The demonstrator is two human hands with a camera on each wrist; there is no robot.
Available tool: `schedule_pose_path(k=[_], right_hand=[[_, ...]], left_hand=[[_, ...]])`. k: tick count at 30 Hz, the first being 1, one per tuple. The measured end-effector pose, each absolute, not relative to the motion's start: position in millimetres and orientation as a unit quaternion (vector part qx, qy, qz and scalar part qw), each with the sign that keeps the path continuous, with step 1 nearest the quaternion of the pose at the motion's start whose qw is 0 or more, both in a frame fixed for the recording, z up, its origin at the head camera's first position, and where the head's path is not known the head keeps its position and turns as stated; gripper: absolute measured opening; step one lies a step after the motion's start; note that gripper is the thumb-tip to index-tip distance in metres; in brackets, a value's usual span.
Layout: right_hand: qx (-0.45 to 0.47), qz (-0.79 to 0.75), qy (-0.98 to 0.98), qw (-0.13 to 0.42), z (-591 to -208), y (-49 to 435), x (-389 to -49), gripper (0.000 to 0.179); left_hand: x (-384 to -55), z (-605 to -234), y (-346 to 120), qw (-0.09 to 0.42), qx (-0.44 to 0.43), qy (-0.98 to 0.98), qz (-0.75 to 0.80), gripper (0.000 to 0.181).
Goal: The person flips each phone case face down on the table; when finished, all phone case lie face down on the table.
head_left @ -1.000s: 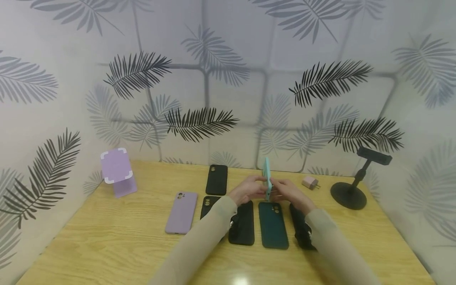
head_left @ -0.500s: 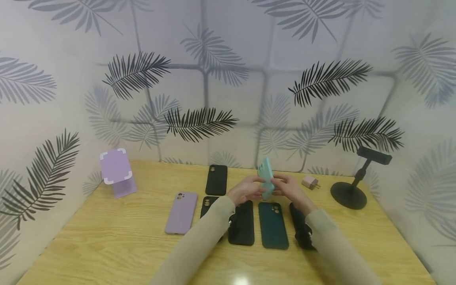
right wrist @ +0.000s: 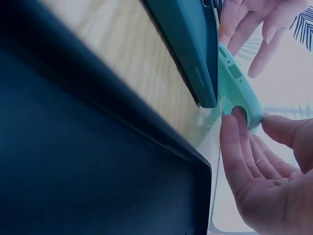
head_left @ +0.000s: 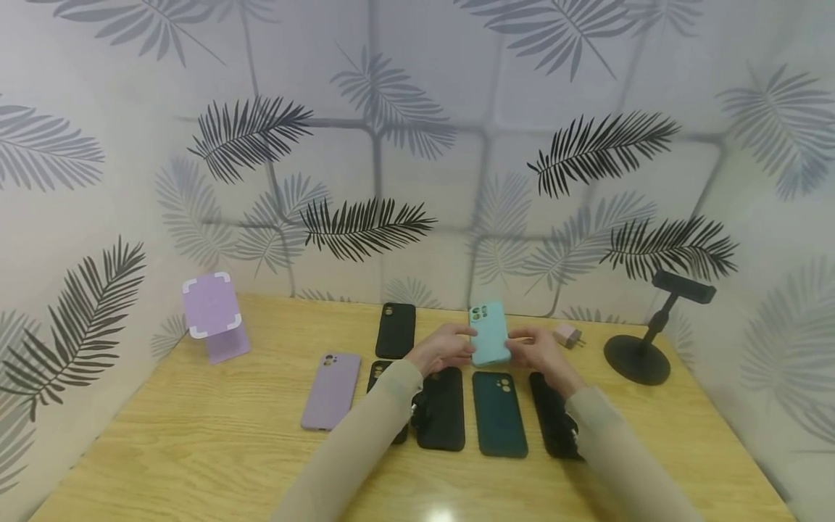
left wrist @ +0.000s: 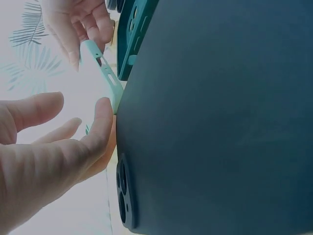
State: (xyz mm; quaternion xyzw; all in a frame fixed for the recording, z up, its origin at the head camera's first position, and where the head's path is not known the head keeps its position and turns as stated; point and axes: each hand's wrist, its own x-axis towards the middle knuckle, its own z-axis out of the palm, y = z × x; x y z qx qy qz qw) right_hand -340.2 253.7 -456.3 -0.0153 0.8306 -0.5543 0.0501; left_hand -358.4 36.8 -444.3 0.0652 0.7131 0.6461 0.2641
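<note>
Mint phone case (head_left: 491,339) tilts beyond the green case (head_left: 500,420), supported from both sides, likely for steadiness. The right hand (head_left: 538,351) pinches one edge; the left hand (head_left: 446,349) touches the other with fingers, thumb apart.

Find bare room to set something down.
Bare wood: left of the purple case, in front of the purple stand; right of the right sleeve, in front of the black stand. Crowded: the middle, with dark cases and mint case.
</note>
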Motion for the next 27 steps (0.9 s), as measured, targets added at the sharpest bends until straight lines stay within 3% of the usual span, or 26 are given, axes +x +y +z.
schedule_pose_path(k=[14, 27], right_hand=[[-0.021, -0.493, 0.862, 0.113, -449, 255, -339, 0.037], [-0.063, -0.497, 0.858, 0.114, -447, 268, -334, 0.041]], left_hand=[[-359, -443, 31, 0.254, 0.061, 0.725, 0.638, 0.047], [-357, -442, 23, 0.258, 0.077, 0.72, 0.639, 0.049]])
